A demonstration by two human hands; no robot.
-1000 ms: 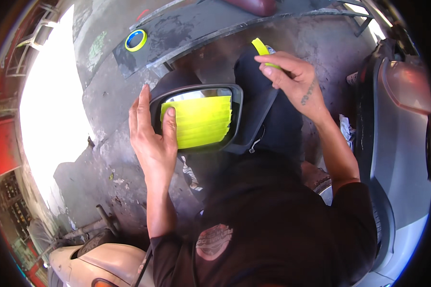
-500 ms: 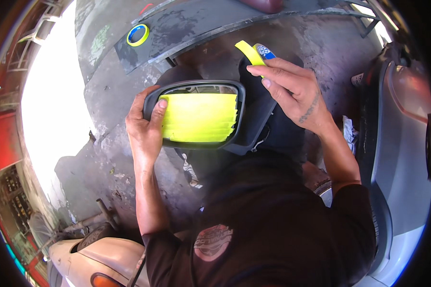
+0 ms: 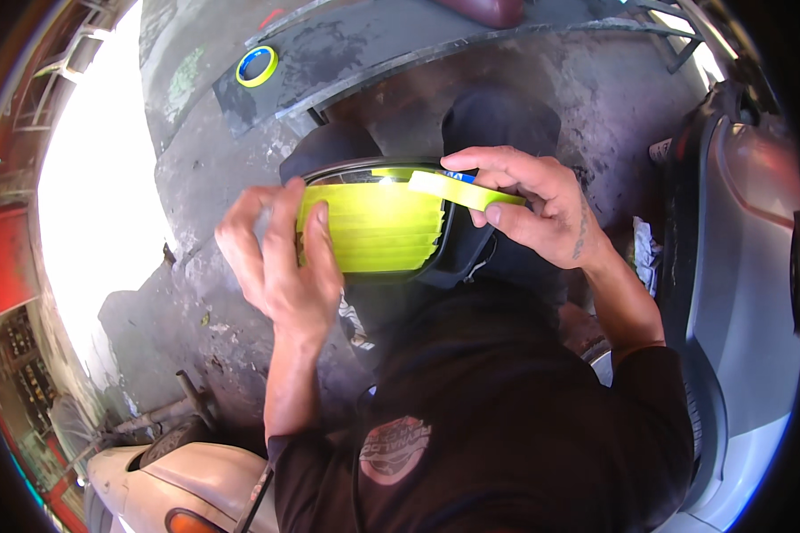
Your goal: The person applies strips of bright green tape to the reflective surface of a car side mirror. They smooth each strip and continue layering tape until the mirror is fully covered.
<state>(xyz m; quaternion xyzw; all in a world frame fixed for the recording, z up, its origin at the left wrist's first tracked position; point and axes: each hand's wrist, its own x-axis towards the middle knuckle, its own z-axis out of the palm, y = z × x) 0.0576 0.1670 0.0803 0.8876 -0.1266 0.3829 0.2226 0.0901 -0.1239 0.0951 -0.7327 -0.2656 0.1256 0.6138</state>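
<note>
A side mirror (image 3: 387, 272) with a black housing rests against my lap. Overlapping strips of bright yellow masking tape (image 3: 373, 222) cover most of its glass, leaving a bare band along the top. At the mirror's left edge, my left hand (image 3: 284, 253) has its fingers apart; thumb and index lie over the tape's left end and hide that rim. My right hand (image 3: 533, 204) pinches a yellow tape roll (image 3: 480, 197) with a blue inner side. The roll's loose end reaches over the upper right of the glass.
Ahead, a second tape roll (image 3: 257, 67) lies on a low dark bench (image 3: 338, 62), with a maroon part (image 3: 484, 9) at its far side. A grey vehicle panel (image 3: 747, 284) stands close on the right. Behind at lower left is a beige motorcycle body (image 3: 187, 480).
My right hand has brought the tape roll down and left to the mirror. My left hand has loosened from the mirror's edge and turned inward over the glass.
</note>
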